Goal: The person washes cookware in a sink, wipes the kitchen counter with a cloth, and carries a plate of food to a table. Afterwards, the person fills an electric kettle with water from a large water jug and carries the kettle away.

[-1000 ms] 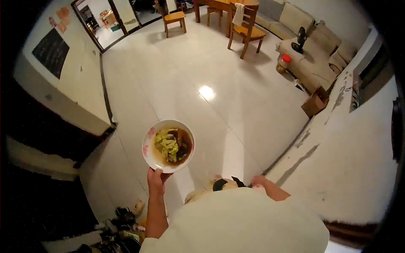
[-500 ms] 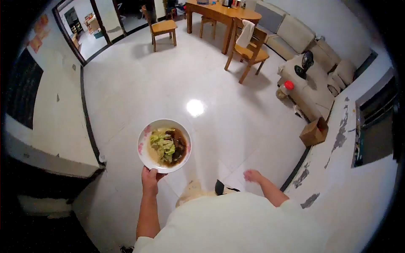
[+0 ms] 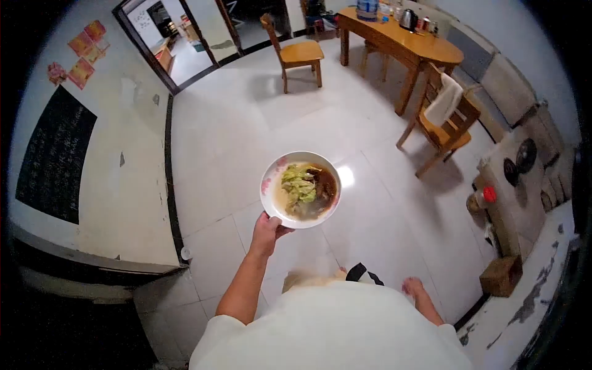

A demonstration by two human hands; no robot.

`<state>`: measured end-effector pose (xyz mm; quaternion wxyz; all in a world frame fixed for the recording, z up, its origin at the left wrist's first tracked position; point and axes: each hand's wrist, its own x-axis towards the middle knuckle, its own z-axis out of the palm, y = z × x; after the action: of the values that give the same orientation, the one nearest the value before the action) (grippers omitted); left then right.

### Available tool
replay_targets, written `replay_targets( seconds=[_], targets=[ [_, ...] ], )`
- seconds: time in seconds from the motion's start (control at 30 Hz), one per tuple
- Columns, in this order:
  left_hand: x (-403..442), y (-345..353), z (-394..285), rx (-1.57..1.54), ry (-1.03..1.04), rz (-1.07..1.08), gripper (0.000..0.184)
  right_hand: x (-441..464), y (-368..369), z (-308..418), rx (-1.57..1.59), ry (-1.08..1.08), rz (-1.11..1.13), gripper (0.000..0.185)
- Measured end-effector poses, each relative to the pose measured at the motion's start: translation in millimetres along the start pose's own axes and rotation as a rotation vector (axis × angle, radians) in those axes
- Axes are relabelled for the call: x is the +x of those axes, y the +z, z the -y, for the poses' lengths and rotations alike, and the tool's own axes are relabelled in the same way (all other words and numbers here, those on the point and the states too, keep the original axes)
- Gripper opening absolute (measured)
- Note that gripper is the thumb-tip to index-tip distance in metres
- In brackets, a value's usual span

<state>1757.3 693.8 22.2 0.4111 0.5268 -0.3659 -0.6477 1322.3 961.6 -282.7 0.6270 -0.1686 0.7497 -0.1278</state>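
My left hand grips the near rim of a white bowl with pink flowers on it, thumb over the edge and fingers underneath. In the bowl lie pale green cabbage leaves on the left and dark brown pieces in brown broth on the right. The bowl is held out in front of my body, above the floor. My right hand hangs low at my right side, holding nothing, its fingers loosely apart and slightly blurred.
White tiles cover the floor. A wooden chair stands ahead, and another chair with a white cloth is by the wooden table. A kettle stands on the table. At right are a sofa, a red-lidded jar and a cardboard box.
The table and chairs appear larger and farther right as my view moves forward and turns left. The bowl stays in my left hand and sits higher and farther right in view.
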Motion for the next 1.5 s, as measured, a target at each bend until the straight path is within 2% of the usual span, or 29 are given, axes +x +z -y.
replay_targets(
  seconds=[0.03, 0.07, 0.13, 0.27, 0.33, 0.4, 0.47, 0.5, 0.53, 0.6, 0.67, 0.73, 0.97, 1.07, 1.2, 1.27, 1.3, 1.4, 1.47, 1.5],
  targets=[
    [55, 40, -33, 0.029, -0.050, 0.002, 0.034, 16, -27, 57, 0.179, -0.019, -0.008, 0.011],
    [63, 41, -29, 0.038, -0.058, -0.012, 0.034, 41, -17, 85, 0.332, -0.077, -0.021, 0.011],
    [67, 34, -20, 0.040, -0.062, -0.014, 0.034, 55, -7, 143, 0.338, -0.272, 0.008, 0.017],
    [71, 19, -14, 0.022, 0.009, 0.076, 0.038, -10, 5, 224, 0.223, -0.551, -0.114, 0.024],
    [78, 8, -10, 0.038, 0.025, 0.115, 0.040, -7, 28, 200, 0.313, -0.583, -0.128, 0.023],
    [78, -6, -9, 0.080, -0.042, 0.175, 0.042, -22, 59, 146, 0.409, -0.367, -0.152, 0.022],
    [83, -8, -28, 0.095, -0.052, 0.232, 0.042, -40, 83, 78, 0.218, -0.204, -0.082, 0.022],
    [94, -17, -25, 0.128, -0.065, 0.263, 0.043, -73, 111, 62, 0.088, -0.231, -0.110, 0.021],
    [100, -22, -19, 0.117, -0.079, 0.258, 0.040, -43, 134, -8, 0.301, -0.198, -0.107, 0.027],
    [102, -25, -23, 0.117, -0.062, 0.300, 0.040, 68, 168, -218, -0.479, -0.583, -0.331, 0.033],
    [111, -32, -24, 0.152, -0.048, 0.336, 0.040, -2, 192, -172, -0.224, -0.242, -0.205, 0.032],
    [118, -35, -13, 0.130, -0.031, 0.368, 0.039, -8, 208, -152, -0.129, -0.172, -0.189, 0.031],
    [125, -37, -18, 0.180, -0.075, 0.392, 0.041, 9, 225, -26, 0.221, -0.249, -0.281, 0.027],
    [127, -44, -20, 0.219, -0.082, 0.402, 0.041, -23, 217, 64, 0.514, -0.245, -0.295, 0.021],
    [129, -44, -28, 0.185, -0.071, 0.482, 0.037, -60, 232, 130, 0.582, -0.376, -0.279, 0.023],
    [151, -68, -21, 0.248, -0.070, 0.597, 0.036, -93, 280, 131, 0.619, -0.426, -0.365, 0.019],
    [142, -68, -36, 0.264, -0.121, 0.582, 0.035, -103, 313, 115, 0.704, -0.380, -0.401, 0.019],
    [140, -79, -66, 0.370, -0.218, 0.731, 0.034, -161, 426, 49, 0.534, 0.024, -0.455, 0.018],
    [159, -76, -63, 0.363, -0.244, 0.743, 0.032, -187, 493, 24, 0.730, 0.094, -0.367, 0.023],
    [160, -77, -61, 0.370, -0.242, 0.741, 0.031, -207, 522, 9, 0.717, 0.107, -0.330, 0.022]
  ],
)
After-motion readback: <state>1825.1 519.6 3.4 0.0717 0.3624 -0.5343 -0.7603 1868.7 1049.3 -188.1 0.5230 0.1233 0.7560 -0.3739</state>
